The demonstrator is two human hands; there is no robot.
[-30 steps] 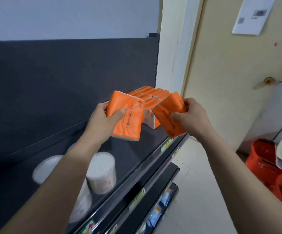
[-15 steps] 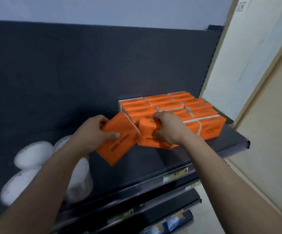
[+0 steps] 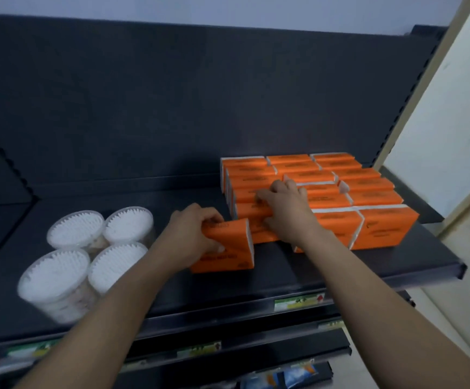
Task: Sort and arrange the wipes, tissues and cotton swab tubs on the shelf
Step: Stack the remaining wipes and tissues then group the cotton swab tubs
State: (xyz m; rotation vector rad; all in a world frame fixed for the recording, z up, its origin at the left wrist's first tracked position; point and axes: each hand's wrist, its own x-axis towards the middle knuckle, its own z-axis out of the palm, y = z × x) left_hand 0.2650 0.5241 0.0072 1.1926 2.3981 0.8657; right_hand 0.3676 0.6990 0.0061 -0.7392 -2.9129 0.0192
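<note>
The left hand (image 3: 197, 234) grasps an orange plastic-wrapped tissue pack (image 3: 225, 249), fingers curled over its top edge and thumb against its front face. The pack stands on its long edge on the dark grey metal shelf (image 3: 312, 272), set apart on the left side of the block of orange tissue packs (image 3: 340, 176), its white end just beside the block's front left corner.

The right hand (image 3: 287, 216) is clenched over a second orange pack (image 3: 262, 235) at the front of the block's left column, fingers hooked over the top and thumb low on the front. The hand hides most of this pack, so it appears to sit in line with the packs behind it, but I cannot be sure it rests fully on the shelf.

The block fills the right end of the shelf in three columns running back to the dark back panel (image 3: 172, 108); the front right pack (image 3: 385, 228) stands upright, printed face forward.

Four clear round cotton swab tubs (image 3: 75, 230) cluster at the left of the shelf, two behind and two in front, touching or nearly so, well apart from the orange packs.

A green and white price label (image 3: 298, 302) sits on the shelf's front edge. A lower shelf holds blue packets (image 3: 298, 374), too blurred to identify.
</note>
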